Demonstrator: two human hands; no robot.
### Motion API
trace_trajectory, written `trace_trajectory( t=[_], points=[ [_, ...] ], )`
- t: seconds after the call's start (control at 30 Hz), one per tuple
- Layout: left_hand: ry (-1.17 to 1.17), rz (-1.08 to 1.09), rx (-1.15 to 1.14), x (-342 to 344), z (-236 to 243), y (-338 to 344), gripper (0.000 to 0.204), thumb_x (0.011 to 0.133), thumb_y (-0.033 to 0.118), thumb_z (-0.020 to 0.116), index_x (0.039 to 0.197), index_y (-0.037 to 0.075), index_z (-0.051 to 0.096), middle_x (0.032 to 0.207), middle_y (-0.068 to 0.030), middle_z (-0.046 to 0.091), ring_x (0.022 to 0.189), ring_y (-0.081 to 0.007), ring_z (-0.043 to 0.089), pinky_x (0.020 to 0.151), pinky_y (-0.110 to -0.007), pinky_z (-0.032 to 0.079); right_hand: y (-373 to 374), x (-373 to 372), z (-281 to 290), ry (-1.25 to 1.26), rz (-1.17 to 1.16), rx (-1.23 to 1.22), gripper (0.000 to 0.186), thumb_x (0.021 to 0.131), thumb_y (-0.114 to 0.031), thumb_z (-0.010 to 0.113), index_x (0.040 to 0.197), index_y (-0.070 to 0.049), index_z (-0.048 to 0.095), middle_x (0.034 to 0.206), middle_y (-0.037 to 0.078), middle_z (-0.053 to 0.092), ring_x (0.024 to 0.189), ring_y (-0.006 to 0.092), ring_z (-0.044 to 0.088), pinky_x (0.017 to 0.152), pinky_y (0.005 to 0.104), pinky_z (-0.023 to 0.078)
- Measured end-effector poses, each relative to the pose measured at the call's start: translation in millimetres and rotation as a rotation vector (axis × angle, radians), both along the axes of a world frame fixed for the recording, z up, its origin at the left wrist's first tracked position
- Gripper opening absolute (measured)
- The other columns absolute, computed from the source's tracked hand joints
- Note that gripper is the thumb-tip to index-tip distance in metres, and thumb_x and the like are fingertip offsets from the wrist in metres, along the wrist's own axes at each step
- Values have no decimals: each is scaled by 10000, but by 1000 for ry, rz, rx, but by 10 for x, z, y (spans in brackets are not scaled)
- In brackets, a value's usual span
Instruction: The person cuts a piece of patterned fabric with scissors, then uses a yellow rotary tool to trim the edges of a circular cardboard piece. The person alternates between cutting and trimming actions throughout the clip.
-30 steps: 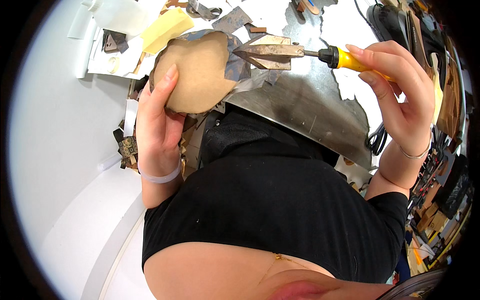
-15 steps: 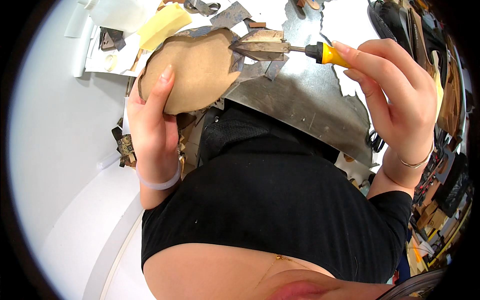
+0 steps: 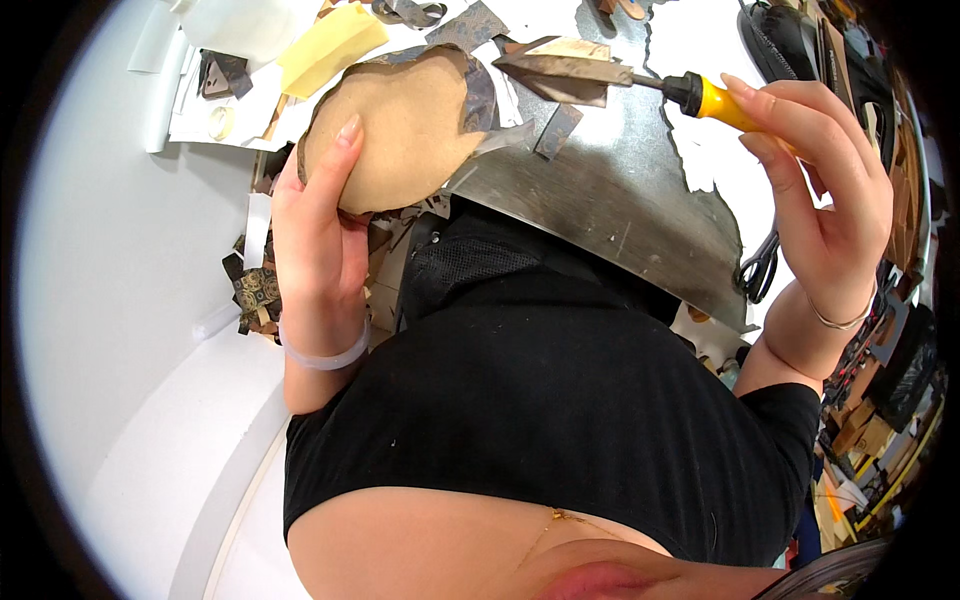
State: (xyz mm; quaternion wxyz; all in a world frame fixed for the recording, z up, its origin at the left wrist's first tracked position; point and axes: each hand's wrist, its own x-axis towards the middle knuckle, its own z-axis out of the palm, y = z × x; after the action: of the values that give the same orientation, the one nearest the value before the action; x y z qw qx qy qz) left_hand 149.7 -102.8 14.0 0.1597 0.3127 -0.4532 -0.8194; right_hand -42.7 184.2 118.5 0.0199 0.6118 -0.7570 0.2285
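Note:
My left hand (image 3: pixel 320 210) grips a rounded tan cardboard piece (image 3: pixel 388 140), thumb on its face, with dark blue-grey patterned material (image 3: pixel 475 90) folded along its upper and right edges. My right hand (image 3: pixel 820 170) holds the yellow handle (image 3: pixel 718 102) of a tool with a pointed, finned metal head (image 3: pixel 560 70). The head is just right of the cardboard piece, its tip near the piece's upper right edge and apart from it, over a metal sheet (image 3: pixel 600 200).
Yellow paper (image 3: pixel 330 50), patterned scraps (image 3: pixel 557 130) and a translucent container (image 3: pixel 230 25) lie on the worktop. Black scissors (image 3: pixel 760 265) are beside the sheet's right edge. Cluttered materials (image 3: pixel 880 400) line the far right; a white wall (image 3: pixel 120 280) is on the left.
The tool and my right hand have moved right and, since half a second ago, upward, so the tip has left the piece's edge. My left hand and the piece have risen slightly.

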Motion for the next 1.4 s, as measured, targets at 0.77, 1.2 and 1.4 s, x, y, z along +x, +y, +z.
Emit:
trace_trajectory(
  t=[0.77, 1.2, 1.4],
  points=[
    [-20, -24, -86, -3, 78, 132, 487, 1007, 167, 576, 1433, -36, 455, 1353, -150, 602, 1222, -238, 612, 1032, -372, 500, -139, 154, -16, 108, -10, 81, 272, 870, 79, 668, 1133, 24, 708, 938, 141, 684, 794, 211, 698, 621, 259, 539],
    [-147, -26, -85, -17, -21, 132, 409, 994, 172, 618, 1349, -23, 556, 1287, -123, 650, 1159, -207, 638, 973, -334, 518, -236, 159, -62, 113, 17, 103, 285, 861, 76, 675, 1138, 16, 702, 953, 129, 685, 793, 206, 695, 634, 260, 534],
    [-199, -89, -65, -10, -191, 23, 398, 993, 174, 619, 1340, -17, 573, 1261, -117, 666, 1130, -203, 652, 962, -328, 520, -12, -32, -147, -69, 0, 110, 276, 923, 121, 595, 1166, 31, 690, 1062, 157, 678, 904, 212, 706, 703, 242, 570]
  ],
)
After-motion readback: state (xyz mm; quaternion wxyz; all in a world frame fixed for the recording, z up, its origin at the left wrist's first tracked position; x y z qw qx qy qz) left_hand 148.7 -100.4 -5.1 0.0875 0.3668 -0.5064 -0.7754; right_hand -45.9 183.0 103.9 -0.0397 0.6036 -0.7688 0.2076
